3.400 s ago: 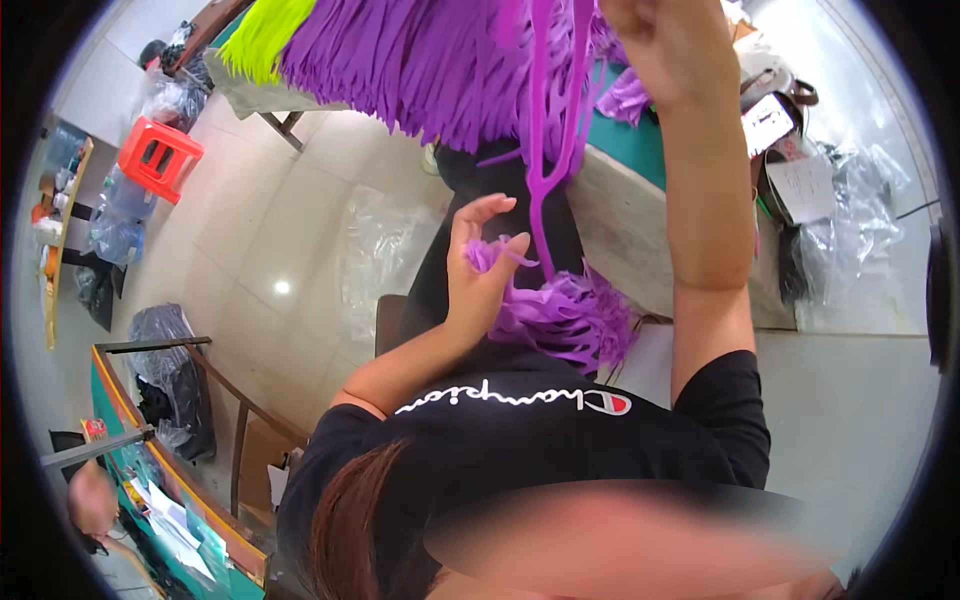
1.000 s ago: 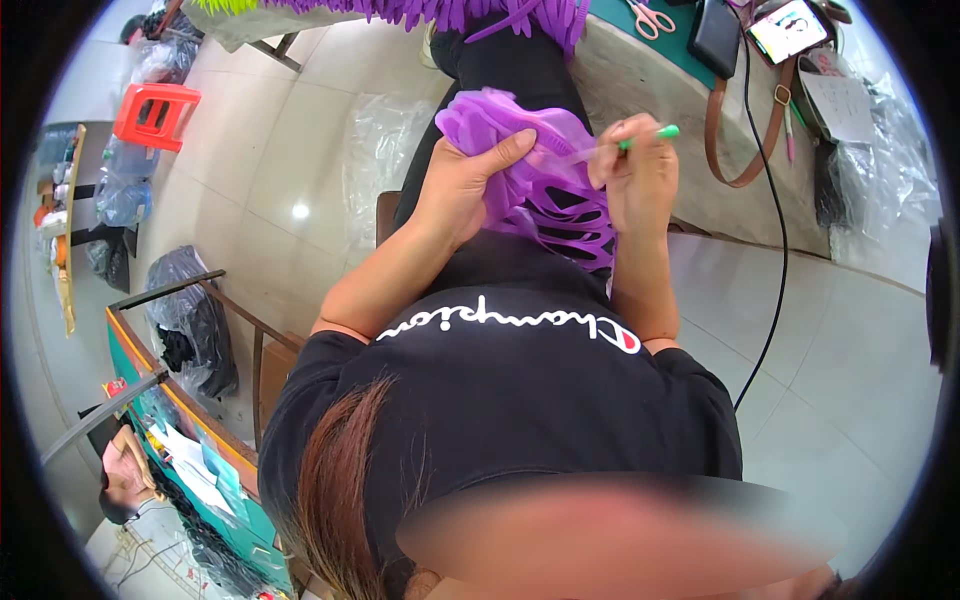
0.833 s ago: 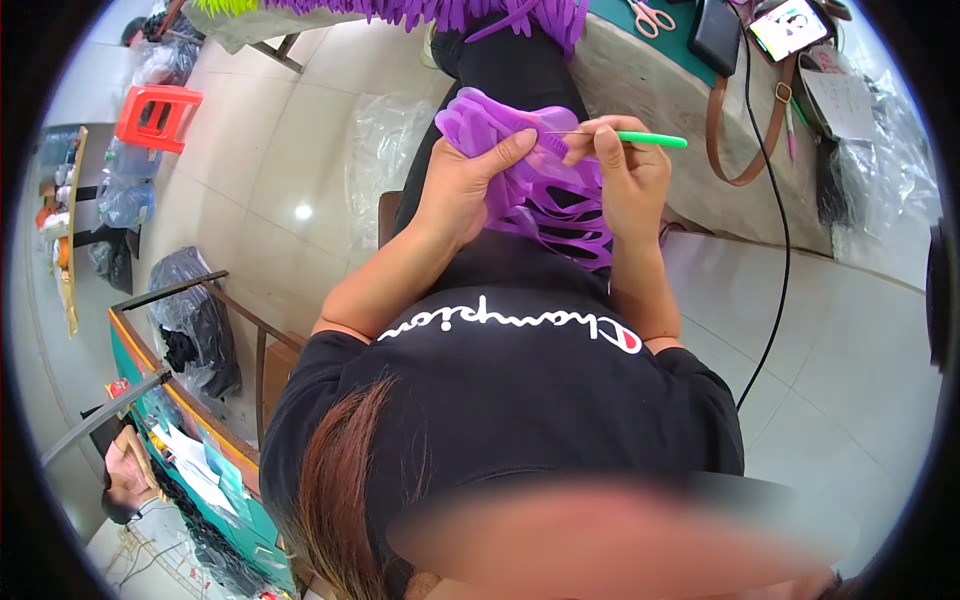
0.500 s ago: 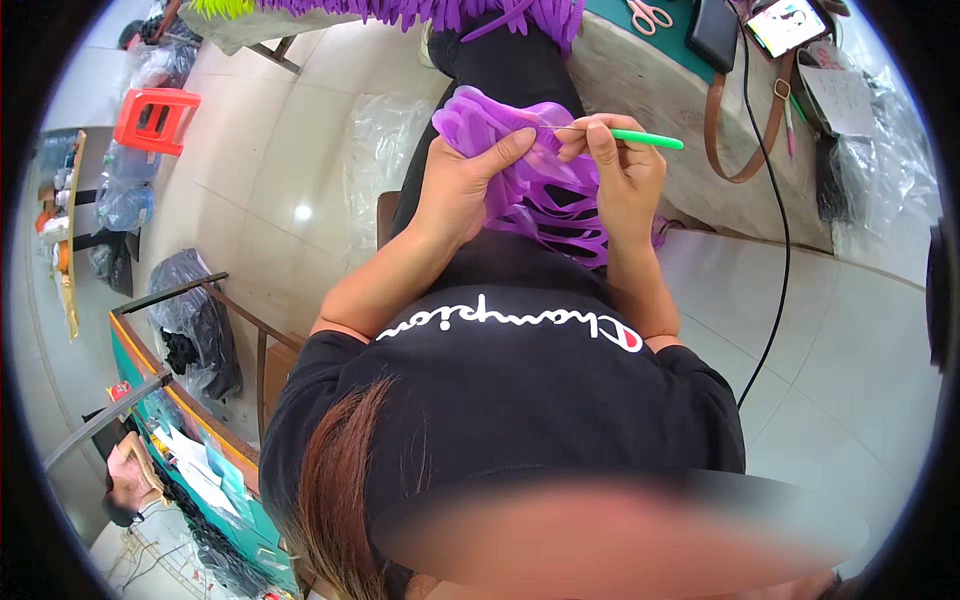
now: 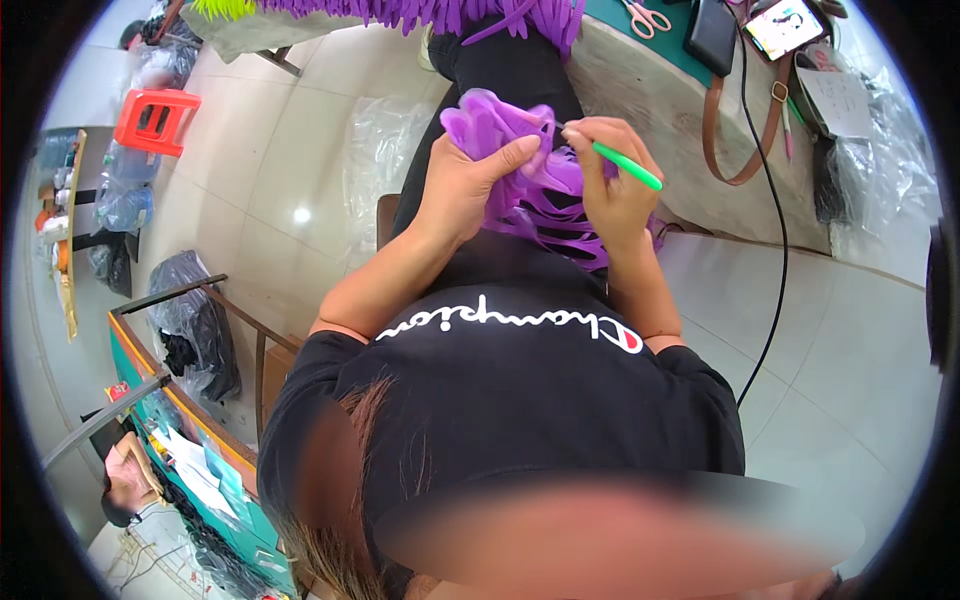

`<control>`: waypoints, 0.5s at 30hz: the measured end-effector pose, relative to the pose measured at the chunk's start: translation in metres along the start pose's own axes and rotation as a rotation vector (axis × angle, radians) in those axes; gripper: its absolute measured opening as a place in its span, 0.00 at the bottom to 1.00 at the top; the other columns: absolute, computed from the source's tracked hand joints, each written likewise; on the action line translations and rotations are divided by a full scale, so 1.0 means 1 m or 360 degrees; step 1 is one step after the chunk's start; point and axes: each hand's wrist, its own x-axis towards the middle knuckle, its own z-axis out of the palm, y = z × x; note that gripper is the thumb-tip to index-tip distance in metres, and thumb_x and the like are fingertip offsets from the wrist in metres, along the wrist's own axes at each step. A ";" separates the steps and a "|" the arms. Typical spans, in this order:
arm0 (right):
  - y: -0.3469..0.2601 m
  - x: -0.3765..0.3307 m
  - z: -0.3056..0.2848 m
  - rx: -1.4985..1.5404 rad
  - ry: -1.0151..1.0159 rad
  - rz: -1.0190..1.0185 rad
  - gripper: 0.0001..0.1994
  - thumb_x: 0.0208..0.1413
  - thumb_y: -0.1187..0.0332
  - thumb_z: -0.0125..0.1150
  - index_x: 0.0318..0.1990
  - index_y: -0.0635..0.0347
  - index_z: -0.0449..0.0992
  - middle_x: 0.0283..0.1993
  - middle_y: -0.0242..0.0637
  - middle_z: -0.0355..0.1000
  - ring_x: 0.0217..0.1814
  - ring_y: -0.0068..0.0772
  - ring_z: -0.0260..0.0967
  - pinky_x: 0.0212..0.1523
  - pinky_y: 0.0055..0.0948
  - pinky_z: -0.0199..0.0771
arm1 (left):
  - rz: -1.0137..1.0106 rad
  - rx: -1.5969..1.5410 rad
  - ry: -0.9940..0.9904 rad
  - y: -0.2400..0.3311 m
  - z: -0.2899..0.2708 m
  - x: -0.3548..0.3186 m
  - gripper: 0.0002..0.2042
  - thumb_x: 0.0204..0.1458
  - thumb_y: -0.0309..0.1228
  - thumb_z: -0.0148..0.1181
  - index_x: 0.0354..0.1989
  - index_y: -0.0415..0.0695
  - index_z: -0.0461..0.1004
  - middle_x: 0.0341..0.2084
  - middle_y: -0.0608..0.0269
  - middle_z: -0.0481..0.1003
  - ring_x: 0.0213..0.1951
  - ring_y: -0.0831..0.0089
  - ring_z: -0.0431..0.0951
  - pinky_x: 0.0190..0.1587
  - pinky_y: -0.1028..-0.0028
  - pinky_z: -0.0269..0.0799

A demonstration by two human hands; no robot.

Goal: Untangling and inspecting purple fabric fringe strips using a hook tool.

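Note:
My left hand is closed around a bunch of purple translucent strips, its thumb lying across them near the loops at the top. To its right, my right hand grips a thin tool with a green handle. The handle slants down and right across the fingers. A slim metal shaft showed earlier; now the fingers mostly hide it, and I cannot make out its tip. The right fingertips are close beside the strips. More purple strips spread over my lap between the two forearms.
Purple strips hang off a table's edge at the top. Scissors, a black case and a lit phone lie at the upper right. A black cable hangs down there. A red stool stands left; another person sits lower left.
My right hand has turned, tipping the green handle from nearly level to slanting downward. The thin shaft is now mostly hidden. My left hand and the bunch have shifted slightly right.

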 end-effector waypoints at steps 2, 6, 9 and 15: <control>0.002 0.011 -0.006 -0.0198 0.0101 -0.0062 0.02 0.53 0.76 0.59 0.33 0.65 0.75 0.32 0.38 0.75 0.33 0.29 0.73 0.35 0.24 0.72 | -0.0241 -0.0048 -0.0210 0.002 -0.006 0.000 0.09 0.47 0.23 0.64 0.37 0.38 0.74 0.29 0.63 0.76 0.31 0.76 0.76 0.35 0.76 0.71; 0.048 0.058 -0.042 -0.0356 0.0533 0.0026 0.08 0.58 0.70 0.57 0.36 0.67 0.76 0.32 0.36 0.76 0.32 0.23 0.73 0.35 0.20 0.71 | -0.0553 0.0114 -0.0725 0.010 -0.003 -0.006 0.11 0.44 0.25 0.68 0.35 0.36 0.76 0.27 0.64 0.76 0.30 0.76 0.75 0.35 0.77 0.71; 0.078 0.086 -0.059 0.0114 0.0668 0.0222 0.09 0.58 0.69 0.57 0.38 0.69 0.75 0.32 0.39 0.76 0.32 0.24 0.73 0.35 0.21 0.72 | -0.0670 0.0107 -0.1041 0.014 -0.002 -0.005 0.11 0.44 0.23 0.66 0.37 0.39 0.73 0.26 0.67 0.74 0.30 0.76 0.75 0.36 0.76 0.69; 0.062 0.063 -0.047 0.1475 -0.0016 0.0907 0.06 0.60 0.70 0.53 0.35 0.64 0.71 0.26 0.29 0.63 0.26 0.23 0.60 0.28 0.25 0.60 | -0.0421 -0.0275 -0.0303 0.012 0.001 -0.002 0.07 0.49 0.27 0.63 0.35 0.39 0.75 0.27 0.64 0.76 0.31 0.75 0.76 0.37 0.74 0.73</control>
